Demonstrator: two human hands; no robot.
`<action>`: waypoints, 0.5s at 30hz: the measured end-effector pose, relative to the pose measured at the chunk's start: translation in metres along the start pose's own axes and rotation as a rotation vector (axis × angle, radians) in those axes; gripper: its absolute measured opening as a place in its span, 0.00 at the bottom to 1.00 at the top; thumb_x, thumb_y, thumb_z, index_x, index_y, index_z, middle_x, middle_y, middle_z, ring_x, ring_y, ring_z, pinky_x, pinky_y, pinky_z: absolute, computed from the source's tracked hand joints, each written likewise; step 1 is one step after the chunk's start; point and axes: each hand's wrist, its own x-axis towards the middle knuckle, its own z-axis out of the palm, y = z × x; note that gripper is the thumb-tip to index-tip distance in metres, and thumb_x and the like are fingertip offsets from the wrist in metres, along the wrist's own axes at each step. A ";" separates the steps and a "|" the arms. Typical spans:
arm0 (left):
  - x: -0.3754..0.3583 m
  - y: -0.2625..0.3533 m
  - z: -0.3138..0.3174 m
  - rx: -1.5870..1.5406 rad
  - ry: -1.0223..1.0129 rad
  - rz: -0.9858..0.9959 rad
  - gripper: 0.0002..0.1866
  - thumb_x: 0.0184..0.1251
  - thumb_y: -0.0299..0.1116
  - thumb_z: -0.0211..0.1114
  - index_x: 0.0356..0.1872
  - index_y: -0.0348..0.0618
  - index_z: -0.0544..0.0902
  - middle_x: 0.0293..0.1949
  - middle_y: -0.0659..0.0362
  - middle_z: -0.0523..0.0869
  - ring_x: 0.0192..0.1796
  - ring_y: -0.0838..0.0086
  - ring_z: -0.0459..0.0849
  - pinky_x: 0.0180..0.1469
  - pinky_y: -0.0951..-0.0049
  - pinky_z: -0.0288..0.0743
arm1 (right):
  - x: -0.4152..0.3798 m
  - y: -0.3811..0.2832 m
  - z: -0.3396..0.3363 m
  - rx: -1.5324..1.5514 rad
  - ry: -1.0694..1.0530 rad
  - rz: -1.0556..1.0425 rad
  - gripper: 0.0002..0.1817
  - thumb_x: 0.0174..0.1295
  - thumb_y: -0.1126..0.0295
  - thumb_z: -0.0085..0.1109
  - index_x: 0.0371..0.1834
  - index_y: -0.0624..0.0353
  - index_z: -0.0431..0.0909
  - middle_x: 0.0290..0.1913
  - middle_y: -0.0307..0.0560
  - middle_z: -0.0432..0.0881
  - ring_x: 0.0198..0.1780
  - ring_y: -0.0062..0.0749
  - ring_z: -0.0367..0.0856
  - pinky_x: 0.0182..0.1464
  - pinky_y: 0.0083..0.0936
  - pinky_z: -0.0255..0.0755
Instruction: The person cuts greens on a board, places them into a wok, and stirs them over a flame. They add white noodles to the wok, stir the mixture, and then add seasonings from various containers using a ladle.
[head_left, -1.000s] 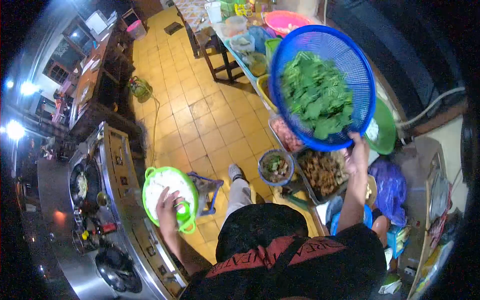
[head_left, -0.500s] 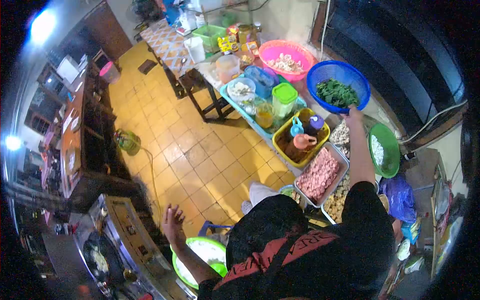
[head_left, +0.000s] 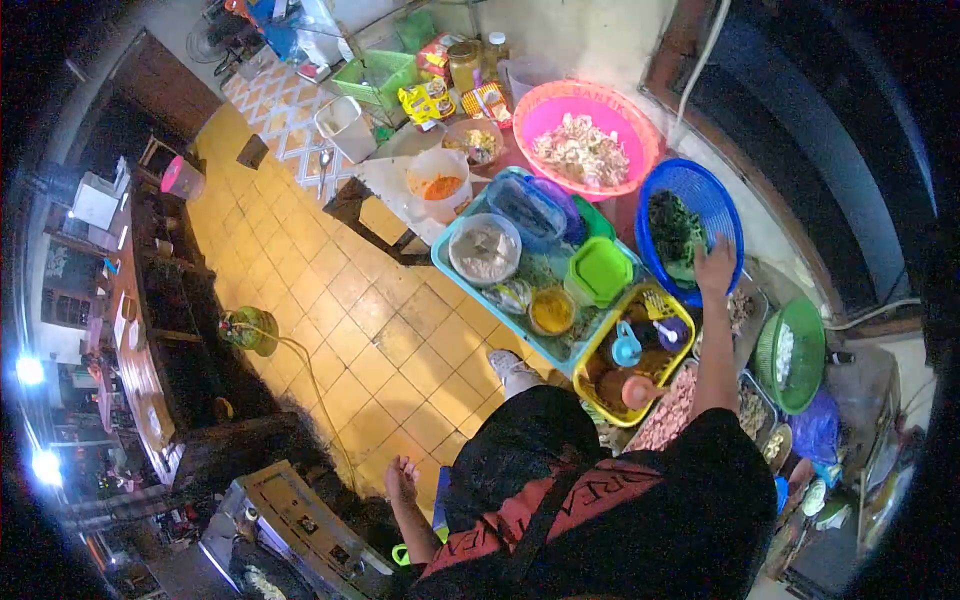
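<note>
My right hand (head_left: 714, 268) reaches into a blue basket (head_left: 726, 196) at the back right, its fingers spread over the dark green leaves (head_left: 676, 232). Hanging low on the left above the tiled floor, my left hand (head_left: 402, 480) holds nothing, its fingers loosely bent. Just left of the basket, a pink basin (head_left: 640, 118) contains pale shredded pieces (head_left: 583, 150). In front of it are a yellow tub (head_left: 590, 368) with squeeze bottles, and chopped pink meat (head_left: 668, 418) partly hidden by my arm.
A light-blue tray (head_left: 446, 258) carries several tubs, one with a green lid (head_left: 600, 270). A green basket (head_left: 812, 385) with white pieces stands at the right. The stove (head_left: 300, 520) is at lower left, and a green gas cylinder (head_left: 250, 330) with a hose stands on the floor.
My view has shifted closer to the table. My right hand has moved from the blue basket's near rim in over the leaves. My left hand has lowered and its fingers have drawn in.
</note>
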 end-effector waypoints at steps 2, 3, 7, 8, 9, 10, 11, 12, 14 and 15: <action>0.006 0.020 0.025 0.219 -0.090 0.087 0.18 0.61 0.38 0.59 0.49 0.40 0.71 0.37 0.55 0.80 0.35 0.72 0.79 0.30 0.73 0.74 | 0.032 -0.053 -0.020 0.181 -0.423 0.074 0.31 0.58 0.60 0.52 0.65 0.54 0.56 0.63 0.61 0.60 0.64 0.56 0.57 0.64 0.41 0.55; 0.004 0.028 0.042 0.211 -0.072 0.075 0.18 0.61 0.38 0.59 0.49 0.40 0.71 0.37 0.55 0.80 0.35 0.72 0.79 0.30 0.73 0.74 | 0.039 -0.056 -0.002 0.176 -0.438 0.057 0.31 0.58 0.60 0.52 0.65 0.54 0.56 0.63 0.61 0.60 0.64 0.56 0.57 0.64 0.41 0.55; 0.006 0.032 0.060 0.414 0.017 0.217 0.22 0.61 0.39 0.60 0.53 0.37 0.71 0.41 0.55 0.80 0.37 0.72 0.79 0.32 0.74 0.74 | 0.036 -0.012 0.143 -0.154 -0.640 0.019 0.31 0.60 0.55 0.47 0.66 0.52 0.57 0.65 0.59 0.58 0.61 0.48 0.63 0.58 0.38 0.60; 0.012 0.029 0.058 0.449 0.002 0.195 0.23 0.62 0.38 0.59 0.54 0.36 0.70 0.43 0.55 0.79 0.38 0.71 0.80 0.34 0.73 0.75 | 0.031 0.008 0.169 -0.128 -0.626 0.063 0.30 0.60 0.55 0.46 0.66 0.51 0.58 0.65 0.58 0.60 0.57 0.46 0.68 0.54 0.38 0.66; 0.011 0.024 0.057 0.449 0.042 0.185 0.22 0.62 0.40 0.59 0.53 0.37 0.71 0.44 0.55 0.79 0.39 0.72 0.80 0.36 0.72 0.75 | 0.025 0.028 0.187 -0.100 -0.618 0.088 0.30 0.60 0.55 0.45 0.66 0.51 0.58 0.64 0.57 0.62 0.53 0.45 0.74 0.50 0.38 0.71; 0.024 0.011 0.042 0.419 0.060 0.183 0.22 0.62 0.40 0.59 0.53 0.37 0.71 0.44 0.55 0.79 0.39 0.72 0.80 0.36 0.72 0.75 | 0.020 0.048 0.178 -0.098 -0.615 0.053 0.30 0.60 0.55 0.45 0.66 0.51 0.58 0.64 0.57 0.62 0.53 0.45 0.74 0.50 0.38 0.71; 0.046 -0.012 0.019 0.458 0.042 0.192 0.21 0.61 0.39 0.60 0.51 0.37 0.73 0.39 0.54 0.80 0.34 0.72 0.80 0.32 0.74 0.75 | 0.026 0.073 0.177 0.021 -0.696 0.110 0.26 0.62 0.53 0.42 0.60 0.56 0.65 0.56 0.59 0.69 0.50 0.50 0.74 0.48 0.41 0.69; 0.050 -0.036 0.002 0.478 0.042 0.201 0.19 0.60 0.39 0.61 0.49 0.38 0.74 0.35 0.53 0.81 0.30 0.73 0.80 0.28 0.76 0.74 | 0.034 0.053 0.143 -0.010 -0.682 0.015 0.24 0.60 0.55 0.45 0.56 0.57 0.68 0.50 0.58 0.73 0.46 0.51 0.76 0.46 0.42 0.69; 0.031 -0.061 -0.003 0.419 0.099 0.031 0.14 0.60 0.37 0.60 0.43 0.39 0.78 0.30 0.54 0.82 0.26 0.73 0.80 0.26 0.77 0.75 | 0.050 -0.002 0.051 -0.077 -0.636 -0.174 0.19 0.58 0.60 0.51 0.49 0.59 0.74 0.39 0.56 0.80 0.39 0.53 0.78 0.42 0.45 0.69; 0.044 -0.088 -0.027 0.458 0.132 -0.082 0.14 0.58 0.37 0.60 0.41 0.40 0.79 0.28 0.55 0.82 0.26 0.74 0.80 0.26 0.77 0.75 | 0.057 0.023 0.070 -0.137 -0.635 -0.212 0.21 0.59 0.60 0.50 0.52 0.59 0.71 0.44 0.56 0.77 0.43 0.50 0.76 0.45 0.42 0.69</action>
